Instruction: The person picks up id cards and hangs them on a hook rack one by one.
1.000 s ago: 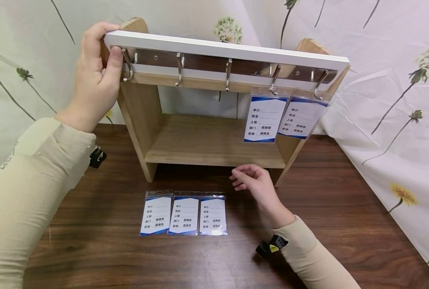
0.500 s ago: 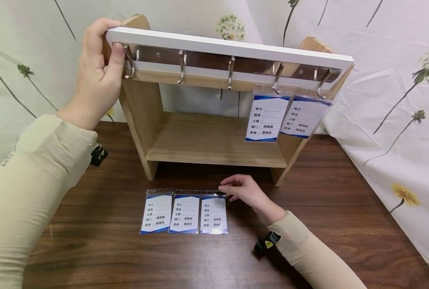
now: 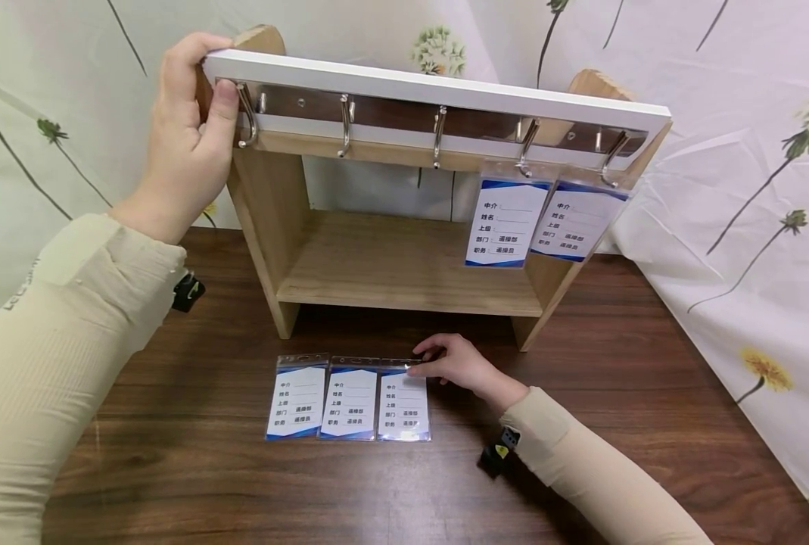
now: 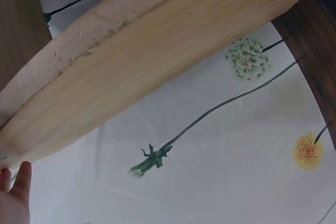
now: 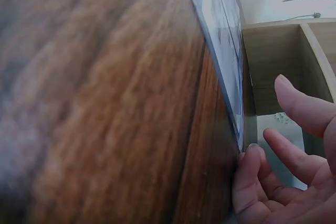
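My left hand grips the left end of the white hook rail atop a wooden shelf, thumb in front beside the leftmost hook. Three clear badge holders with blue-and-white cards lie in a row on the table: a left one, a middle one and a right one. At the top right corner of the right badge holder is my right hand, its thumb reaching over the card. In the right wrist view the thumb and index finger stand apart, while other fingertips are right at the holder's edge.
Two more badge holders hang from the rail's right-hand hooks, one partly overlapping the other. Bare hooks line the rail's middle and left. The shelf stands on a dark wooden table, before a flower-print cloth.
My right hand has moved left and slightly down, from beside the shelf's front edge to the right badge holder's top corner. The left hand keeps its grip on the rail.
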### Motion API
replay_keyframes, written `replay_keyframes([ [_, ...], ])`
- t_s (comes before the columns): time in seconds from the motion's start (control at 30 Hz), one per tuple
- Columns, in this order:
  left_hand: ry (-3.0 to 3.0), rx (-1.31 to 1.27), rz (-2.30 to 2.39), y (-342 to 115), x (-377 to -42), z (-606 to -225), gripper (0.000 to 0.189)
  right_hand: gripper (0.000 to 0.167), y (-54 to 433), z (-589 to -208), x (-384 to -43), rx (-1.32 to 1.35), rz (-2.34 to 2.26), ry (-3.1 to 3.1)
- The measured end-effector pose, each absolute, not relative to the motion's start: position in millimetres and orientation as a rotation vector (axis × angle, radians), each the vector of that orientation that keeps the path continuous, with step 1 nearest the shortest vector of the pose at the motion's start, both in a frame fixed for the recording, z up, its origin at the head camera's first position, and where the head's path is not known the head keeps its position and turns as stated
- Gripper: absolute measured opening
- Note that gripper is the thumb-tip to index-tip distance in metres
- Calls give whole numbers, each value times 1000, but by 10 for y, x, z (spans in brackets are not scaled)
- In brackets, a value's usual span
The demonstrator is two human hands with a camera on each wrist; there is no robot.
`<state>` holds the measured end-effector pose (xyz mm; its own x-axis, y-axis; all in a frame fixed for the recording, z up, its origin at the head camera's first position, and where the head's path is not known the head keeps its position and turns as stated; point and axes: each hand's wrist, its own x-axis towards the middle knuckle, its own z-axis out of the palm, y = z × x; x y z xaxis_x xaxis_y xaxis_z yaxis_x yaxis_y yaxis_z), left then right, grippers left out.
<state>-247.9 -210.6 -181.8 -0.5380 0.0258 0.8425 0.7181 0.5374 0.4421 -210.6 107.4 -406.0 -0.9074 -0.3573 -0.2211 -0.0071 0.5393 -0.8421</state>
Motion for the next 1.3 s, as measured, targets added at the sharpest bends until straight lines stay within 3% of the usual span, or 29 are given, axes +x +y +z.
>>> replay_keyframes([
  [0.5,-1919,-645,-1017,-2100,-2472,-1817,34,57,1041,-4084,-2116,-463,-1003,2558],
  [1.3,-1898,-635,-1054,-2089,-2495,-1827,33,59,920,-4035,-2153,-411,-829,2560],
])
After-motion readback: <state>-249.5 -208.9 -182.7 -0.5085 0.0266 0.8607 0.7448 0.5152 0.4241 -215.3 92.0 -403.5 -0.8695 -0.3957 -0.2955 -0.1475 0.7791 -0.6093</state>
